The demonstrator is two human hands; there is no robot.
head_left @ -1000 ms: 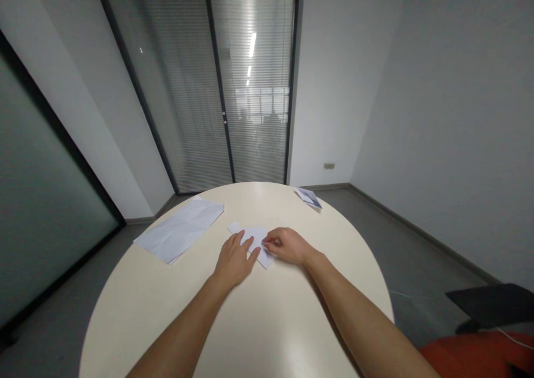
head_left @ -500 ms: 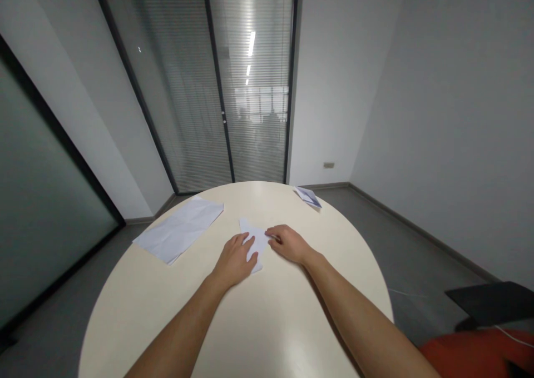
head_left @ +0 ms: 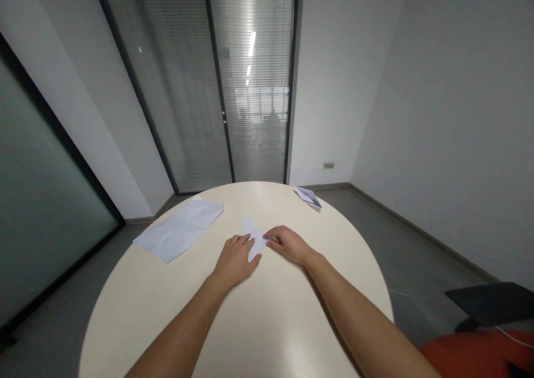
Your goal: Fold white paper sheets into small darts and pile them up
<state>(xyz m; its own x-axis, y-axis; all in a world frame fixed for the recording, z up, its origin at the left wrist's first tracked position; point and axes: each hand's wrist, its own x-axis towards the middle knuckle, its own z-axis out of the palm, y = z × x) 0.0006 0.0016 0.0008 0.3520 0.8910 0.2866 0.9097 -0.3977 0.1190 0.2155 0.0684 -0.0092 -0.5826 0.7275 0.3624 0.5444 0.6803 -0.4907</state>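
One paper (head_left: 257, 241), seemingly only part-folded, is being steadied by the left hand (head_left: 234, 260), grip spread. Its edge is being touched by the right hand (head_left: 290, 245); pinching cannot be told.

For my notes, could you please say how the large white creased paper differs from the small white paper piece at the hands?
The large paper is bigger than the small piece. The large paper lies untouched; the left hand and right hand touch the small piece. Both are white.
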